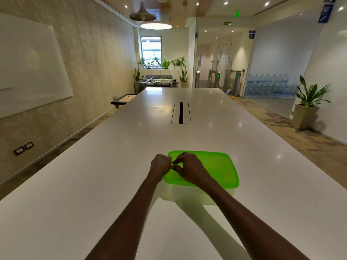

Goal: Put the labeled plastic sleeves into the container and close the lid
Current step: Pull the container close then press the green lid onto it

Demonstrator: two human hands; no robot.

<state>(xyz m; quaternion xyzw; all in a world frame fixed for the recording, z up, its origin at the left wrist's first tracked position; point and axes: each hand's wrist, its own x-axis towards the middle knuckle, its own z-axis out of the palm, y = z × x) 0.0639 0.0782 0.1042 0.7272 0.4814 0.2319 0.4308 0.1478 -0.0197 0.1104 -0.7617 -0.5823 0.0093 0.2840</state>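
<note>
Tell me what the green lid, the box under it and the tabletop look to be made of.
Bright green rectangular lid: likely plastic, slightly translucent and smooth, with a moulded raised rim. Pale see-through container beneath it: also apparently plastic, cloudy-clear, its contents not discernible. Long white table: a hard glossy surface mirroring the ceiling lights; laminate, stone or solid surface cannot be told apart.

table (pixel 93 175) bare around container (pixel 187 196); cable slot (pixel 181 112) well beyond

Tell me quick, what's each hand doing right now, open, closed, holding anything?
Left hand: fingers curled at the left edge of the green lid; grip cannot be told.
Right hand: fingers curled, resting on the lid; grip cannot be told.
</note>
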